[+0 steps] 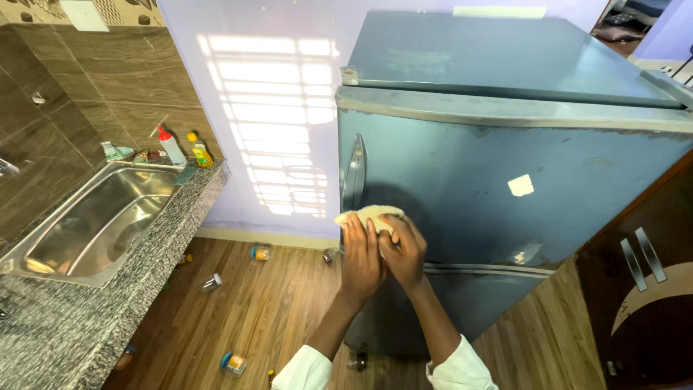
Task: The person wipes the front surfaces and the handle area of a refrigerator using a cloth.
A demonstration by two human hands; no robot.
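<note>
A blue-grey refrigerator [505, 180] stands in front of me, its door shut and its curved handle [354, 173] at the door's left edge. My left hand [361, 256] and my right hand [404, 253] press side by side against the door just below the handle. Both hold a crumpled pale yellow cloth [369, 214] flat against the metal. A small pale sticker [520, 185] is stuck on the door to the right of my hands.
At left, a steel sink [94, 224] sits in a speckled granite counter [72, 332], with bottles [173, 146] at its far corner. Several small jars [233, 362] lie scattered on the wooden floor. A dark wooden cabinet [650, 274] stands at right.
</note>
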